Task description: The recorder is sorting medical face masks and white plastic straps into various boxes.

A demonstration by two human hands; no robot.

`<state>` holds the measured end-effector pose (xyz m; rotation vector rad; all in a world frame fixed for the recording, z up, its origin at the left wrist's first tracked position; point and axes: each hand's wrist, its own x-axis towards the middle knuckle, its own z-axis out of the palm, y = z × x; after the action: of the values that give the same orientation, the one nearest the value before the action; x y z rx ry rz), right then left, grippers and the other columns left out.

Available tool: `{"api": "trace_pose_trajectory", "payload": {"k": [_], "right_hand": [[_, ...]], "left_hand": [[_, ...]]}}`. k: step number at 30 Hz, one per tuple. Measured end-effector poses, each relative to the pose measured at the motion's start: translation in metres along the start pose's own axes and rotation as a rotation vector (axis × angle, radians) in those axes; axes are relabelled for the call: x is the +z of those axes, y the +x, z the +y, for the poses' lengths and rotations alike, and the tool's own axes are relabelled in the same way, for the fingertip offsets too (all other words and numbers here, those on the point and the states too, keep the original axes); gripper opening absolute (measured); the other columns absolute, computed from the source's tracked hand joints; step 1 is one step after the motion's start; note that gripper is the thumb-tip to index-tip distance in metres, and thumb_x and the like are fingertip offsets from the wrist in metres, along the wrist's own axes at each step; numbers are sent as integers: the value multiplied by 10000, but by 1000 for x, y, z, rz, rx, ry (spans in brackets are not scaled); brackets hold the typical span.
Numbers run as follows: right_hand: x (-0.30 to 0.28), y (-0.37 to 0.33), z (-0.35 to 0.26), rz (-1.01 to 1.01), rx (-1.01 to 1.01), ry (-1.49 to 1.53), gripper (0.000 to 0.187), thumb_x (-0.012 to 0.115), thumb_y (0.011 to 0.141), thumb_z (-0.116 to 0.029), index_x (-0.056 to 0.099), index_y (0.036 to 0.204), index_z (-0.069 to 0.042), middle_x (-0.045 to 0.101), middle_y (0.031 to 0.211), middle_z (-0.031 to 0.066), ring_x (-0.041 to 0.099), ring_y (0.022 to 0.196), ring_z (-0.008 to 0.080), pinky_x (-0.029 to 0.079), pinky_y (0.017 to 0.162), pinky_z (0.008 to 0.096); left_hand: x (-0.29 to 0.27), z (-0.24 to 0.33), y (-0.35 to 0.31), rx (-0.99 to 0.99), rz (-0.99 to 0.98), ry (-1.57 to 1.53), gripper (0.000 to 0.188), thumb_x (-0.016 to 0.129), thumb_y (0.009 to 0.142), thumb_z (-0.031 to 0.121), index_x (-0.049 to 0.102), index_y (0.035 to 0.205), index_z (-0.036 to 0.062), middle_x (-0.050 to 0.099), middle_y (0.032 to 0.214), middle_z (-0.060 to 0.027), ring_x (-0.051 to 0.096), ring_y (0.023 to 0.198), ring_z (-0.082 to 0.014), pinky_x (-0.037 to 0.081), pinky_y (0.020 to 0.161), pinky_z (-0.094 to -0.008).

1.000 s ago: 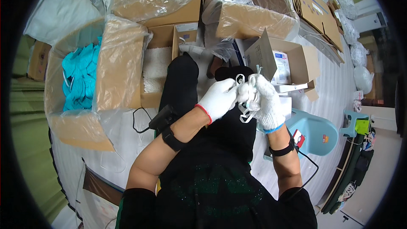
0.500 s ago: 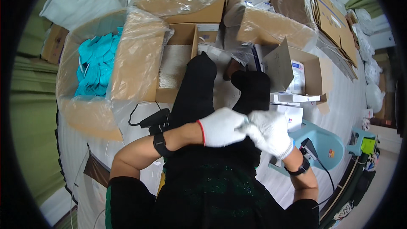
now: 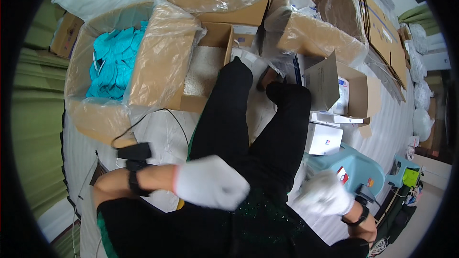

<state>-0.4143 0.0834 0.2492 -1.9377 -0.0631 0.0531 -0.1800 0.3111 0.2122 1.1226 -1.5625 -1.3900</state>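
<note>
Over my lap hovers my left hand (image 3: 211, 184) in a white knit glove. Its back faces up, and its fingers are curled out of sight and blurred. My right hand (image 3: 326, 195), gloved the same way, is off to the right beside my thigh, smeared by motion. Close to it is a small red and white flat piece (image 3: 342, 175); I cannot tell whether the hand touches it. The light blue plastic stool (image 3: 366, 165) is just beyond that hand. Whether either hand holds anything does not show.
A plastic-lined carton (image 3: 160, 57) holds turquoise fabric pieces (image 3: 114, 62) at left. Beside it, an open carton (image 3: 192, 102) contains white material. On the right, an open box (image 3: 356, 91) stands above a white box (image 3: 324, 139). More lined cartons (image 3: 229, 12) line the back.
My hands were together over my lap and are now apart. The left moved left and nearer my body; the right moved right and down toward the stool.
</note>
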Motion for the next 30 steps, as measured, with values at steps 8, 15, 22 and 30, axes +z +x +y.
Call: {"api": "trace_pose_trajectory", "payload": {"k": [8,15,22,30], "right_hand": [[-32,36,47,892,542,942,326,553,978,-307,521,695,-149,372,500,-47,333,400,72,259,384,244],[-34,88,64,710,151,1384,375,478,1010,-352,485,690,-157,324,510,-41,279,416,94,244,383,248],[-30,100,70,698,118,1548,333,507,987,-336,509,705,-159,321,506,-48,277,410,92,248,377,243],[-35,91,86,1005,176,1455,348,466,1000,-301,445,678,-172,305,504,-64,247,394,66,215,361,230]], "left_hand": [[-119,-116,-24,-935,797,768,649,668,845,285,419,1401,61,659,1092,-221,653,937,-339,499,876,-391],[-71,-93,68,-69,710,334,326,581,930,212,630,1194,27,611,1228,-182,588,1140,-291,436,1006,-379],[-6,-91,132,183,426,0,879,785,751,503,424,1373,-3,551,1280,-184,531,1217,-269,389,1046,-368],[30,-74,145,-112,280,-871,240,497,1018,232,568,1117,25,510,705,19,506,584,-49,419,534,-217]]}}
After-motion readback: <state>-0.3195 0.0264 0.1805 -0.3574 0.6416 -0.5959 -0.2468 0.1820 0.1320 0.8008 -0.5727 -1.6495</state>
